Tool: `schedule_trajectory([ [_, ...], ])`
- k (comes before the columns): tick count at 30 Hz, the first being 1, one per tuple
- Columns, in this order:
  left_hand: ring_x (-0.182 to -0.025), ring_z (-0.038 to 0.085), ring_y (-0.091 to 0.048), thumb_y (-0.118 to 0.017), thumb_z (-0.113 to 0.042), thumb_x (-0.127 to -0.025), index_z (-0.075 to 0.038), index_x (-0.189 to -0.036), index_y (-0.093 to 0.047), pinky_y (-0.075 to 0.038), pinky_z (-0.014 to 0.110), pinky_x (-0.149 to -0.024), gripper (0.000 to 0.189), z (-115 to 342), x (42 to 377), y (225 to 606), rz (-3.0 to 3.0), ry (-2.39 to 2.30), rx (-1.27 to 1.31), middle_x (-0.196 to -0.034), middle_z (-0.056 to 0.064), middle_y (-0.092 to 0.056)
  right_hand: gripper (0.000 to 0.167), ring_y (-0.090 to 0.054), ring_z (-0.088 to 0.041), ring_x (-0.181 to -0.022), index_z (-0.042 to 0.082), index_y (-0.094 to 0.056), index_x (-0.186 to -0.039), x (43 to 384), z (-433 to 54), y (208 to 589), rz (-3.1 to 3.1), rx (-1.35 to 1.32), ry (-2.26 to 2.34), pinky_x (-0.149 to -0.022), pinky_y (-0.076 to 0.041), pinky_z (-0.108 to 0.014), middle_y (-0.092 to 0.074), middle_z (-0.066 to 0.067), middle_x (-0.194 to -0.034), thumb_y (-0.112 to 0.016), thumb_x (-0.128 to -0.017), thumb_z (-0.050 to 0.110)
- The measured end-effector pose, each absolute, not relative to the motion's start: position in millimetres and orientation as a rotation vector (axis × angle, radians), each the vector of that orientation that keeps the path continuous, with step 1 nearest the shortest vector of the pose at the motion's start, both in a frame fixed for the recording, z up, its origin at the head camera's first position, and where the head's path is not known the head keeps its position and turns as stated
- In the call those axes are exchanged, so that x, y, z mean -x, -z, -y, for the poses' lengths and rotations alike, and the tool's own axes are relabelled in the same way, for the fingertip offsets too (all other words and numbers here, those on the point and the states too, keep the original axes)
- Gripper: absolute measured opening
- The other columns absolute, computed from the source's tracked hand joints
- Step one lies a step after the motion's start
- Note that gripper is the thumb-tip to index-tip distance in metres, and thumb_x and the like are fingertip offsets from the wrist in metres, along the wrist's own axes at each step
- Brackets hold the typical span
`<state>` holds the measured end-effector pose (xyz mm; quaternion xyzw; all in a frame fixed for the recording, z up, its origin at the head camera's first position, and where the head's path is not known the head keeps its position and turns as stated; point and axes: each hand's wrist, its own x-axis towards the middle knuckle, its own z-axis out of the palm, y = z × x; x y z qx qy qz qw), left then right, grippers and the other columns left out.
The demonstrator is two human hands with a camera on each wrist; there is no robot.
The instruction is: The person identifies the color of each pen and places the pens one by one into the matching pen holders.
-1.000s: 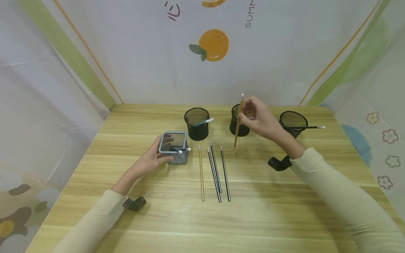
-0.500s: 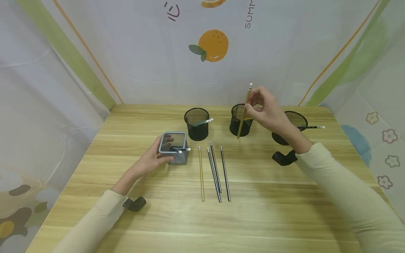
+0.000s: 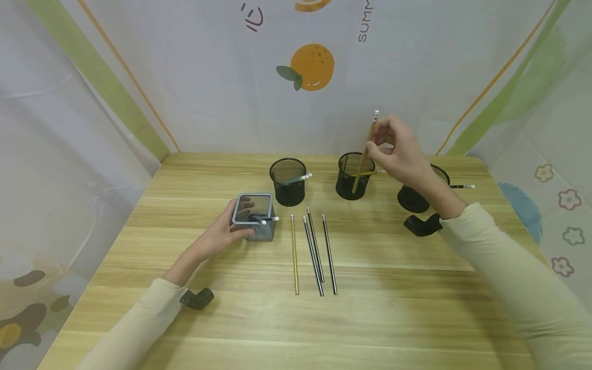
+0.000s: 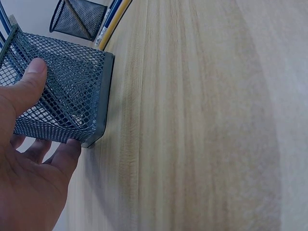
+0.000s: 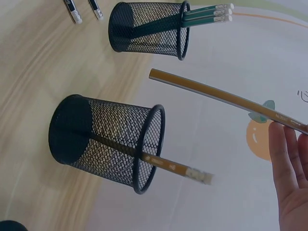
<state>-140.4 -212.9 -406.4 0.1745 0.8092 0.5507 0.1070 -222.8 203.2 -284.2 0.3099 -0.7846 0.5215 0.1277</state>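
My left hand [image 3: 216,236] holds the grey square mesh pen holder [image 3: 261,232], thumb on one side and fingers under the other in the left wrist view. Dark pencils with white erasers [image 3: 263,221] lean inside it. My right hand [image 3: 404,154] pinches a yellow pencil [image 5: 207,91] near its eraser end. It slants above the middle black mesh cup [image 3: 344,184]; in the right wrist view its lower end is apart from the rim. Another yellow pencil [image 5: 166,164] leans in that cup. The right hand's fingertips are partly cut off in the right wrist view.
Left of the middle cup stands a black mesh cup [image 3: 289,194] with green pencils [image 5: 207,13]. A third black cup [image 3: 413,199], partly behind the right wrist, holds a black pencil [image 3: 462,186]. On the table lie a yellow pencil [image 3: 294,257] and 3 dark pencils [image 3: 330,257].
My right hand has moved up and to the right with the yellow pencil, from in front of the middle cup to above it. The left hand and the grey holder stay put.
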Motion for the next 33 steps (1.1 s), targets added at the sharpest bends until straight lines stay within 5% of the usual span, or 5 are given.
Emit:
schedule_trajectory([
  [33, -0.142, 0.044, -0.033, -0.071, 0.002, -0.093, -0.005, -0.156, -0.022, -0.034, 0.063, -0.111, 0.08, 212, 140, 405, -2.389, -1.606, -0.51, -0.156, 0.023, -0.034, 0.019, -0.063, -0.021, -0.083, -0.01, -0.046, -0.112, 238, -212, 273, 2.228, -0.796, -1.415, -0.071, -0.061, -0.023, -0.058, -0.014, -0.098, -0.058, -0.097, -0.007],
])
